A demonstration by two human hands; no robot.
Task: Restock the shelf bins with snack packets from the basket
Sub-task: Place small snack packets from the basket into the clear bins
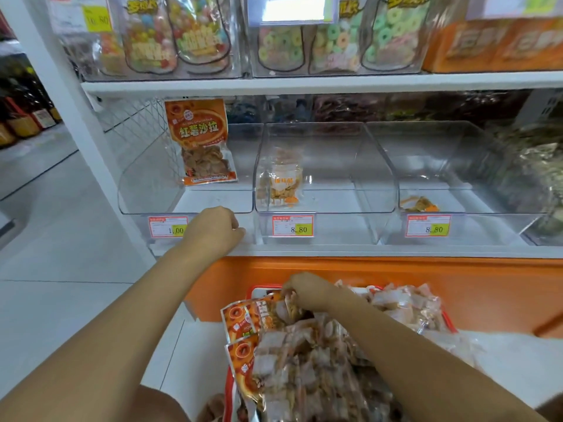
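Three clear shelf bins stand in a row. An orange snack packet (202, 141) stands upright at the back of the left bin (152, 190). The middle bin (374, 178) holds one pale packet (280, 181), and the right bin (475, 166) holds a small flat packet (420, 205). My left hand (214, 229) rests with curled fingers on the left bin's front edge, holding nothing I can see. Below, a red basket (254, 289) is heaped with packets. My right hand (306, 290) pinches the top of an orange packet (262, 312) in the heap.
The upper shelf (304, 83) carries clear bins of coloured sweets and an orange box (493, 47). Price tags (293, 226) hang on the bin fronts. An orange panel (426, 281) runs under the shelf. White floor tiles and an aisle lie to the left.
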